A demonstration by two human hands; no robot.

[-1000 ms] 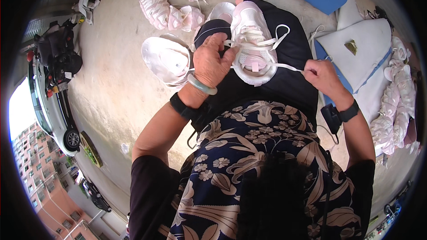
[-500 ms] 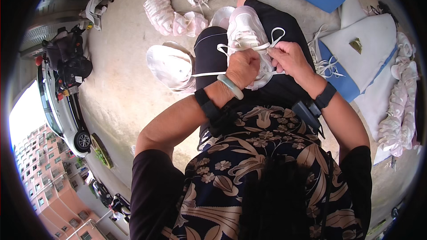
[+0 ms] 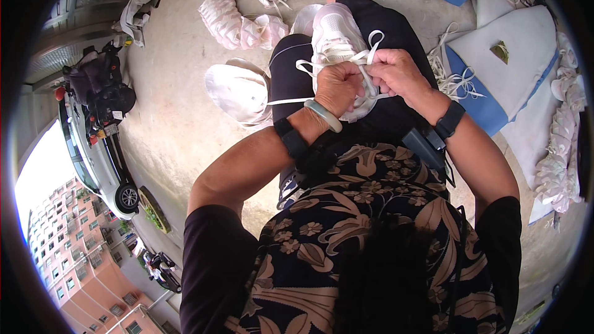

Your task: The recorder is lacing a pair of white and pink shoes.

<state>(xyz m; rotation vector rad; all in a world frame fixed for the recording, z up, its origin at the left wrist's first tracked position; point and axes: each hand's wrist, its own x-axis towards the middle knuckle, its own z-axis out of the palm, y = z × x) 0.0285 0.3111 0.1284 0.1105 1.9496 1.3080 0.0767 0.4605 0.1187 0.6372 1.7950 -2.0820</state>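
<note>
On my lap lies a white sneaker (image 3: 335,29), its toe pointing away from me. A white shoelace (image 3: 305,68) crosses it, with one loop out to the left and another standing up by my right hand; a loose length runs left across my thigh. My left hand (image 3: 339,88) is closed over the shoe's lacing area, its fingertips pinching the lace. Close beside it, my right hand (image 3: 398,74) is bent with thumb and finger pinched on the lace too. The fingers cover part of the shoe's tongue and eyelets.
Another white shoe piece (image 3: 237,91) lies left of my knee. A curved row of nested white uppers (image 3: 216,12) is on the floor ahead. At right are loose white laces (image 3: 461,83) and a white sheet (image 3: 513,55) over blue material. More stacked uppers (image 3: 557,167) lie far right.
Both hands stay at the laces; the right hand has drawn slightly left and up, nearer the left. The upright loop has shifted left with it. The whole view has tilted a little.
</note>
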